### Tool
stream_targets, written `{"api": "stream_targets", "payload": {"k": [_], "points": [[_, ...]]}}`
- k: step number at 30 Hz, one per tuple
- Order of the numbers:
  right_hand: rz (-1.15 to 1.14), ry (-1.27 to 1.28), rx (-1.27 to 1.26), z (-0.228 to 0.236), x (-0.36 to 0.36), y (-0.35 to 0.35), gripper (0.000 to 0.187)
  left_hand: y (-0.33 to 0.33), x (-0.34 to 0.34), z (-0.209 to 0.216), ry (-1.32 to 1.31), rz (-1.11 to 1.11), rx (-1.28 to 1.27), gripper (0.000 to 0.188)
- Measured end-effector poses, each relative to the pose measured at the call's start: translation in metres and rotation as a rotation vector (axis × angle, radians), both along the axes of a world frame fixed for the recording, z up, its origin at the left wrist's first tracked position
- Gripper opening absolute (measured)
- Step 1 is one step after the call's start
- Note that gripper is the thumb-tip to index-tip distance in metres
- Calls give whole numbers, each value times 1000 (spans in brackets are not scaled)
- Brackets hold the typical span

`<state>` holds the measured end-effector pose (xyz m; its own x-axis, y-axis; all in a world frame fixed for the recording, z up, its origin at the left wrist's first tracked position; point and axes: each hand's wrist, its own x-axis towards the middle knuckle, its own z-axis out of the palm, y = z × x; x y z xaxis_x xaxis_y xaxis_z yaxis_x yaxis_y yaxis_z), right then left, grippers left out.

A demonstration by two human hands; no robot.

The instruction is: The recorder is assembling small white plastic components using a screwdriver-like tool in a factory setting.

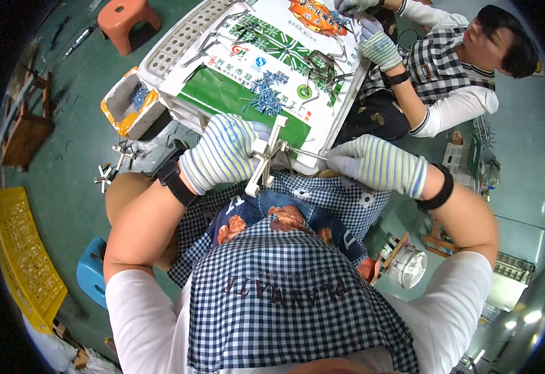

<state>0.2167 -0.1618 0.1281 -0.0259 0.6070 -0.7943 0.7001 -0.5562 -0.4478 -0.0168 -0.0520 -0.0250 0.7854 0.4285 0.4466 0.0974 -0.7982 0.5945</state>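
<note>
Over the near edge of the table, my left hand (227, 148) in a striped knit glove is closed on a cream cross-shaped bracket (262, 163). The bracket stands tilted, with its arms reaching up and down beside my fingers. To the right, my right hand (381, 163), gloved the same way, pinches a thin metal rod (307, 153). The rod's far end meets the bracket near its middle; how they join is too small to tell. Just beyond, a heap of small bluish metal pins (269, 93) lies on the printed green-and-white sheet (222, 93).
Thin metal pieces (322, 67) lie on the white table (160, 57). A co-worker's gloved hand (381, 50) works at its far right. A foam box (136, 103), an orange stool (126, 22), a blue stool (91, 271) and a yellow crate (26, 249) stand left.
</note>
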Motion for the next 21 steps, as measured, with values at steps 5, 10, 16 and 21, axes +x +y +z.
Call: {"api": "stream_targets", "payload": {"k": [5, 10, 16, 21], "points": [[-154, 145, -112, 6, 26, 23, 37, 17, -3, 15, 23, 69, -539, 39], [-55, -302, 585, -37, 56, 65, 50, 42, -17, -10, -263, 181, -625, 38], [178, -614, 854, -107, 43, 155, 42, 43, -1, 4, -276, 394, -326, 32], [281, -673, 739, -126, 41, 175, 38, 38, 0, 6, -437, 342, -489, 39]]}}
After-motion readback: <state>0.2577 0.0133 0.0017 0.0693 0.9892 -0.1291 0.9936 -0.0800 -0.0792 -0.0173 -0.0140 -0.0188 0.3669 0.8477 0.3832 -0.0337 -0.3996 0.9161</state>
